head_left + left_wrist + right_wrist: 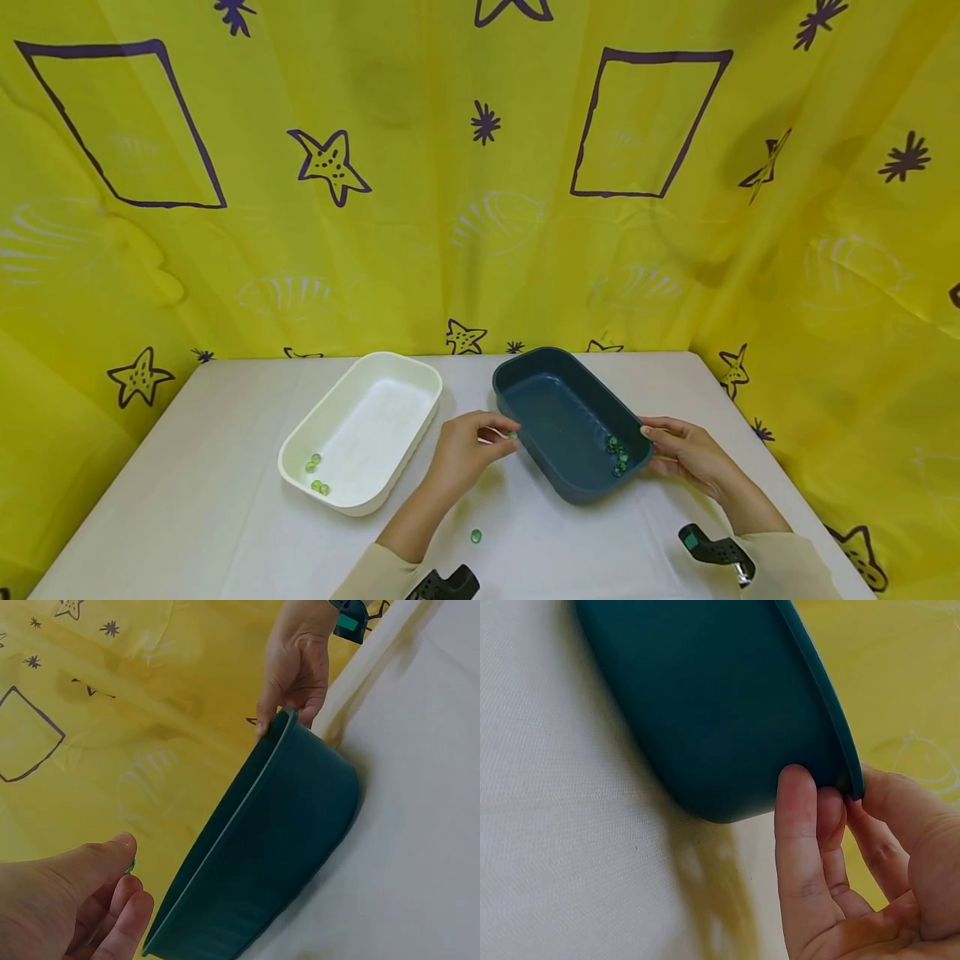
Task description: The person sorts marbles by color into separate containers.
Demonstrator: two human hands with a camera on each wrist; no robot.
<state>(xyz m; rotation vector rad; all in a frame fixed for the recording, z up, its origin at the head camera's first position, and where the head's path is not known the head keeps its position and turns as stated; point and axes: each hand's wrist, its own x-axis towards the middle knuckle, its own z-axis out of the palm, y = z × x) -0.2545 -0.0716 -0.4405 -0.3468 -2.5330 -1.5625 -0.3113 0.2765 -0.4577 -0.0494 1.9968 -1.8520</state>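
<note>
My left hand pinches a small green marble between thumb and fingertips, just outside the left rim of a dark teal tub. In the left wrist view only a sliver of that marble shows. My right hand grips the tub's right corner, thumb at the rim and fingers against the outer wall. Several dark green marbles lie inside at that end. On the table, nearer to me, sits a single green marble.
Left of my left hand stands a white tub with several light green marbles at its near end. Both tubs rest on a white-covered table. A yellow patterned curtain hangs behind and along the sides.
</note>
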